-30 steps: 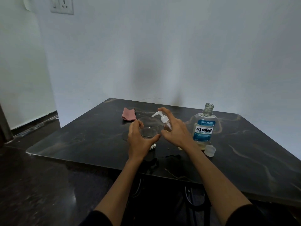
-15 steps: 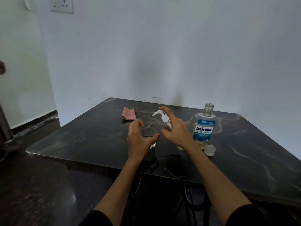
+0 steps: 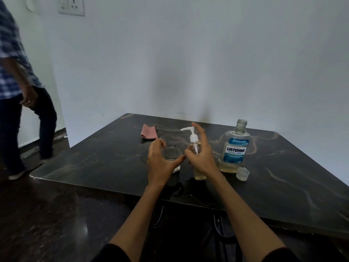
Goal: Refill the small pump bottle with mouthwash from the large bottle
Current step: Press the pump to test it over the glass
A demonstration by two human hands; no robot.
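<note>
Both hands work at the dark tabletop [image 3: 98,163].

The right grip [image 3: 203,157] grasps the small pump bottle [image 3: 195,148], amber liquid at its bottom; the left grip [image 3: 160,163] grasps a clear glass [image 3: 171,148] just beside. Right of them stand the uncapped large bottle [image 3: 236,148] and its cap [image 3: 242,173]; beyond lies a pink cloth [image 3: 149,131].

The one head-worn view looks forward and down, from close behind, onto the dark table [image 3: 283,186] against a wall.

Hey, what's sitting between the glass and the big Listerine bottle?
The head view shows the small pump bottle there, gripped by the right hand.
</note>
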